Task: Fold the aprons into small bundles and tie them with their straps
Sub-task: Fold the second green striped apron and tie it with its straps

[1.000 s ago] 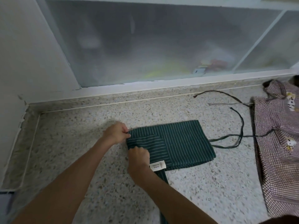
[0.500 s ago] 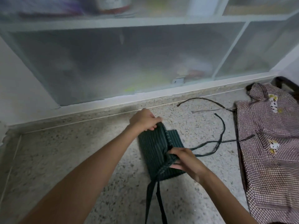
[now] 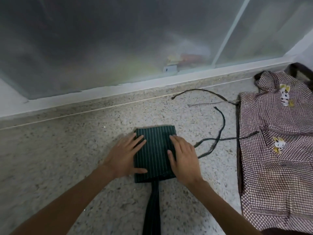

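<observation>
Your left hand (image 3: 124, 156) and right hand (image 3: 183, 161) both lie flat, grip released, pressing the folded green striped apron (image 3: 155, 152) onto the speckled surface (image 3: 67, 150). Its straps (image 3: 218, 136) trail right toward the checked apron (image 3: 277, 150), and another strap (image 3: 152, 206) runs back toward you

The folded apron (image 3: 155, 153) lies on the counter (image 3: 67, 150), the spread apron (image 3: 274, 150) to its right, straps (image 3: 218, 133) between them.
</observation>
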{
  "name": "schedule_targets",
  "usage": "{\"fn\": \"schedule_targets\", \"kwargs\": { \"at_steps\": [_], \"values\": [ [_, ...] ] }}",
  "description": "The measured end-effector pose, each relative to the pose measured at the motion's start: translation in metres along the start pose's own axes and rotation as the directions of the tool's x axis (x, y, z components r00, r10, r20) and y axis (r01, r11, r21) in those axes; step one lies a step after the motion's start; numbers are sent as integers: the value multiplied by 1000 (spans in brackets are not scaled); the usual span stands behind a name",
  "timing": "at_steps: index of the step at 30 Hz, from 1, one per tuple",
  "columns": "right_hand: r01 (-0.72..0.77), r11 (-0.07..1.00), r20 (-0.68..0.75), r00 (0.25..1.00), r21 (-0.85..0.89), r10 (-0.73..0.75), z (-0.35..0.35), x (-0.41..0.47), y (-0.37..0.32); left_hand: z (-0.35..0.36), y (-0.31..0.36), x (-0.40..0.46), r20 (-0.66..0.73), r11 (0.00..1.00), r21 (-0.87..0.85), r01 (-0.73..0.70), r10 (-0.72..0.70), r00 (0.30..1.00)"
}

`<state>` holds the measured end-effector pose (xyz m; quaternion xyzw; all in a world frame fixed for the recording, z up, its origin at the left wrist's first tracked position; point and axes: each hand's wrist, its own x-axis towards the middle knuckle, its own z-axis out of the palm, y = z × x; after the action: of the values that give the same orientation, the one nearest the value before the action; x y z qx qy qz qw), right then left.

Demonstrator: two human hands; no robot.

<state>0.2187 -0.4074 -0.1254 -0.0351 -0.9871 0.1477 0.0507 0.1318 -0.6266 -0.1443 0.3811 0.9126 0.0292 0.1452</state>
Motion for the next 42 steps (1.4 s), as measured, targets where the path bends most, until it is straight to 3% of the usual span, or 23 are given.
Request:
{"fn": "schedule_targets", "kwargs": {
  "at_steps": [2, 3, 8, 12, 14, 16, 17, 19, 21, 23, 28, 32, 34, 36, 38, 39, 42],
  "values": [
    [162, 982, 154, 977, -102, -145, 20, 5, -4, 6, 1, 0, 49, 1000, 6, 18, -19, 999],
    [178, 975, 216, 965, -131, -147, 27, 5, -5, 7, 1, 1, 59, 1000, 12, 25, -26, 998],
    [160, 977, 360, 928, -140, -101, 41, 2, -3, 24, -5, 4, -12, 1000, 9, 25, -25, 1000],
    [164, 981, 430, 897, -101, -106, 30, 11, -4, 7, 0, 4, 90, 1000, 3, 23, -23, 996],
    [221, 975, 449, 869, 23, -207, 14, 28, 7, -5, -2, 5, 55, 983, -179, 37, -28, 998],
    [219, 970, 441, 863, 108, -245, -11, 52, 21, -16, -12, 8, -134, 904, -415, 100, -170, 976],
    [219, 974, 427, 876, 63, -224, -22, 65, 26, -21, -16, 12, -169, 859, -489, 150, -262, 950],
    [194, 981, 499, 853, -29, -154, -34, 88, 33, -31, -23, 20, -43, 757, -588, 285, -380, 924],
    [215, 973, 585, 801, -80, -128, -33, 99, 33, -35, -24, 30, 153, 693, -611, 383, -371, 916],
    [269, 956, 591, 793, -120, -149, -25, 102, 31, -31, -22, 37, 240, 673, -611, 417, -344, 908],
    [239, 949, 527, 844, -205, -99, -17, 104, 35, -18, -20, 49, 239, 554, -746, 368, -293, 926],
    [159, 987, 499, 858, -32, -122, -18, 99, 41, -16, -19, 40, 56, 582, -793, 182, -227, 972],
    [127, 977, 451, 871, 171, -193, -21, 86, 46, -12, -12, 30, -143, 683, -729, 55, -229, 963],
    [229, 920, 289, 901, 318, -324, -23, 67, 52, -5, -6, 17, -336, 811, -584, -35, -202, 920],
    [443, 860, 75, 877, 253, -474, -21, 46, 56, 2, -3, 5, -430, 896, -432, -101, -106, 896],
    [548, 815, 20, 828, 187, -561, -18, 37, 59, 6, -2, 0, -451, 930, -343, -134, -38, 892],
    [729, 684, 4, 684, 30, -729, -3, 16, 75, 7, 0, -10, -471, 953, -55, -298, 238, 849]
  ]
}}
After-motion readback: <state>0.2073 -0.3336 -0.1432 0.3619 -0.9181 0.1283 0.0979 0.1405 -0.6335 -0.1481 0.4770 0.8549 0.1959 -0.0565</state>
